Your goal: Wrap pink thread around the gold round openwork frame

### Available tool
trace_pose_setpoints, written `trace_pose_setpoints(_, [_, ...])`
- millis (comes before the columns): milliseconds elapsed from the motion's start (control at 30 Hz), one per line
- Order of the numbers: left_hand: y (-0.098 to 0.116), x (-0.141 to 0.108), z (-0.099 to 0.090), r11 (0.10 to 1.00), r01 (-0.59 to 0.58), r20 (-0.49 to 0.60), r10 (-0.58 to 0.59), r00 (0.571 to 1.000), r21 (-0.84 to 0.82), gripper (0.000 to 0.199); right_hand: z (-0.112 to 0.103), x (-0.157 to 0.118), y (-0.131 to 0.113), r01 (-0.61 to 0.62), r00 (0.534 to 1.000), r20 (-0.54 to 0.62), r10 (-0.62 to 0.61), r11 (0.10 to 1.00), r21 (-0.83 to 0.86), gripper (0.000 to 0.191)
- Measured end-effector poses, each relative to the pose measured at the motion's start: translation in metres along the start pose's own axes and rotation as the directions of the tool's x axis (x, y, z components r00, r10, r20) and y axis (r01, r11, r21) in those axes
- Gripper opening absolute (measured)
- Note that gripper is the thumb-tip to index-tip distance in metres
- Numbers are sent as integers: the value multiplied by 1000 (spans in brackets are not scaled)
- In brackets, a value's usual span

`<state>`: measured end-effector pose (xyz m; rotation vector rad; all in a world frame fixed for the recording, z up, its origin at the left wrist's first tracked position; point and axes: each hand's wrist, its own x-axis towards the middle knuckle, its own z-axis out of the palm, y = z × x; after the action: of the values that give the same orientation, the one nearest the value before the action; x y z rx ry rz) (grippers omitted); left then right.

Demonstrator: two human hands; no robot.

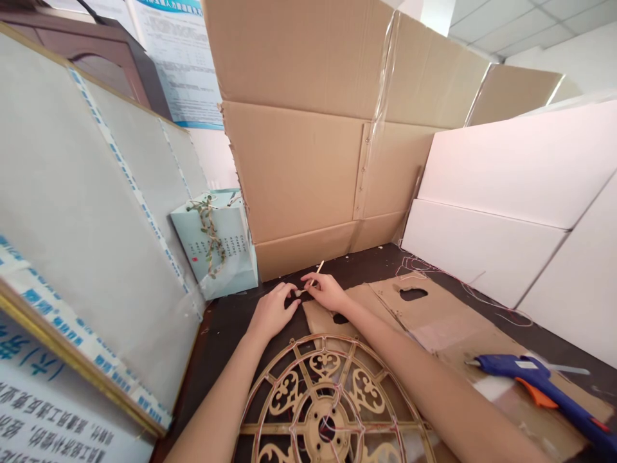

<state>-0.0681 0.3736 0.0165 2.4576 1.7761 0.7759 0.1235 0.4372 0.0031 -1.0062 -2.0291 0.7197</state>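
Two bare hands worked close together above the dark tabletop (224,331), their fingertips near each other. The right hand (326,290) had a thin stick (319,267) pinched between thumb and fingers, its upper end poking out beyond the grip. A small pale piece (299,293) showed on the other side of that pinch, just beside the left fingertips; whether it was the stick's lower end or something separate was too small to tell. The left hand (277,312) had its thumb and forefinger curved toward one another, and I could not tell whether they closed on the pale piece or only stood next to it.

Good handling seemed to ask for a light pinch, since so thin a stick would probably have rolled or snapped under a hard squeeze. A hold near the lower end likely gave the finer control, with the left fingertips best used to steady from the opposite side.

Nearer the body than the grip, between the forearms, lay a round wooden frame (313,427) with thin wiring (321,339) along its rings; lifted forearms would have been the safer habit there. A cardboard sheet (434,321) spread to the right of the grip, and on it a blue glue gun (515,370) pointed its nozzle toward the right forearm, a tip best given room in case it was hot.
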Motion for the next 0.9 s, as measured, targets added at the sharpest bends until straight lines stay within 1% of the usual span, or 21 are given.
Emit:
trace_pose_setpoints(267, [1,-1,-1,1000,-16,-5,16,1000,-2,19,1,-2,1,5,1000,13,-5,999,-35,28])
trace_pose_setpoints(533, [-1,1,1,1000,13,-2,-13,1000,13,21,-1,-2,-2,-12,1000,20,13,998,-53,30])
trace_pose_setpoints(700, [-1,2,3,999,46,-5,-46,999,15,28,-2,-2,-2,-13,999,42,15,999,-46,37])
trace_pose_setpoints(900, [-1,0,2,1000,23,5,-23,1000,-3,36,-2,-2,-1,-5,999,52,7,999,-43,42])
